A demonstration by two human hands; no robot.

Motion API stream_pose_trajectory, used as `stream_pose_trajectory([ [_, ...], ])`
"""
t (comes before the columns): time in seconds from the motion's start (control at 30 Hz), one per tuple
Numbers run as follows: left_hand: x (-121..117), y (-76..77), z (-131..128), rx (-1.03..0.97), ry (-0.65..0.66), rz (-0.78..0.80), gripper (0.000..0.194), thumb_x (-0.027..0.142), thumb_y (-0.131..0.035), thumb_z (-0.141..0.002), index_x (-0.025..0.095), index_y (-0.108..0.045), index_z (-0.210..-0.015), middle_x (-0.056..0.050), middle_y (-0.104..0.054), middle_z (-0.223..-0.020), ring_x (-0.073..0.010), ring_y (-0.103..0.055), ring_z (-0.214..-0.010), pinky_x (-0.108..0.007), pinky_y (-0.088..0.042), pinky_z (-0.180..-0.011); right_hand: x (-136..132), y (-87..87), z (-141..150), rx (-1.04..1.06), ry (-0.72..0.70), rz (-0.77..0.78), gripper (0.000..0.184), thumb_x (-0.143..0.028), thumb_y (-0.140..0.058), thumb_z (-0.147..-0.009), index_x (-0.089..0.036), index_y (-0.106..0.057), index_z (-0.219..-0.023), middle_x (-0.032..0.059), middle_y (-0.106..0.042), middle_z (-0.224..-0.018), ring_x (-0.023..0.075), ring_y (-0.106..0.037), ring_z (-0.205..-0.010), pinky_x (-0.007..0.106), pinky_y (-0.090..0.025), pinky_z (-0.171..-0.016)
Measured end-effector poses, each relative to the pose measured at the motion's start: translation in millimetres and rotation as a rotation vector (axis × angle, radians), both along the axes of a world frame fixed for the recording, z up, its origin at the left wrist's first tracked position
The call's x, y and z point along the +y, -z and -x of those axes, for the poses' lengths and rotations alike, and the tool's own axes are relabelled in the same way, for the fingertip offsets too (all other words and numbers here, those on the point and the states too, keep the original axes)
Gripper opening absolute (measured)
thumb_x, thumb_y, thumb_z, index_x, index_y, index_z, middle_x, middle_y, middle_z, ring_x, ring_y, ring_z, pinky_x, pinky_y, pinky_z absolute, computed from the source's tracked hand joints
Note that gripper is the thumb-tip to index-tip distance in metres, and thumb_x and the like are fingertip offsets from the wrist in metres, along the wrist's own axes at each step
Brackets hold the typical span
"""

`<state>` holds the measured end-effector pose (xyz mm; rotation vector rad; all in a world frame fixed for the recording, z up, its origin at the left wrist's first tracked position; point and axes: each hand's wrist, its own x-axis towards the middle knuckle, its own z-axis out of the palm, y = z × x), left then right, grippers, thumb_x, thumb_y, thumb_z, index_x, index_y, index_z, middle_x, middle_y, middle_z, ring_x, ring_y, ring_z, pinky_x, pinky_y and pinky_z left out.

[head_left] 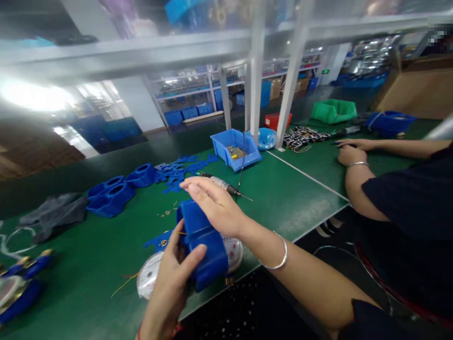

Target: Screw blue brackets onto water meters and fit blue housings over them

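My left hand [173,269] grips a blue plastic housing [207,245] from its left side, thumb across the near face. My right hand [219,208] lies over the top of that housing with its fingers stretched out. A round white meter dial [150,276] sits beside my left wrist, and a thin yellow wire [122,285] trails from it. Another round meter dial [233,252] shows partly behind the housing. A flat blue plastic part [157,242] lies behind my left hand. Past my right hand, an electric screwdriver [230,188] rests on the green table [283,189].
Blue housings [113,196], flat blue parts [177,172] and small screws [168,212] lie on the left. A blue bin [235,151] stands near the white posts [256,71]. On the right, a co-worker's hands [352,151] are over the table near a green bin [332,111].
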<state>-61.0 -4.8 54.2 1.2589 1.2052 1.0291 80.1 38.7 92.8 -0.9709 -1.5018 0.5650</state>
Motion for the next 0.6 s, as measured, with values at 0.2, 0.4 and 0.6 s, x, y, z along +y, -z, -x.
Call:
stream_pose_trajectory([
  [0.2, 14, -18.4, 21, -0.379, -0.291, 0.282, 0.062, 0.023, -0.064, -0.063, 0.022, -0.052, -0.124, -0.002, -0.072, -0.074, -0.02, -0.066, -0.055, -0.027, -0.056, -0.049, -5, 14.4, -46, -0.17, 0.142, 0.301, 0.021, -0.015, -0.047, -0.089, -0.011, -0.063, -0.104, 0.0058, -0.064, -0.099, 0.0124, -0.058, -0.087, 0.024, -0.043, -0.079],
  [0.4, 23, -29.8, 18, -0.455, -0.29, 0.349, 0.055, 0.019, -0.049, -0.072, 0.022, -0.05, -0.127, -0.005, -0.073, -0.076, -0.0219, -0.067, -0.055, -0.038, -0.059, -0.061, -8, 36.4, -46, -0.513, -0.216, 0.478, 0.035, -0.043, -0.077, -0.064, -0.015, -0.074, -0.083, 0.0046, -0.066, -0.075, 0.0179, -0.057, -0.069, 0.025, -0.035, -0.056],
  [0.6, 29, -28.9, 19, -0.416, -0.429, 0.36, 0.055, 0.014, -0.046, -0.072, 0.019, -0.05, -0.127, -0.004, -0.07, -0.065, -0.0186, -0.063, -0.045, -0.034, -0.058, -0.055, 13, 37.1, -33, -0.528, -0.444, 0.509, 0.011, -0.02, -0.072, -0.071, -0.015, -0.075, -0.08, -0.0004, -0.065, -0.067, 0.0097, -0.054, -0.061, 0.021, -0.034, -0.055],
])
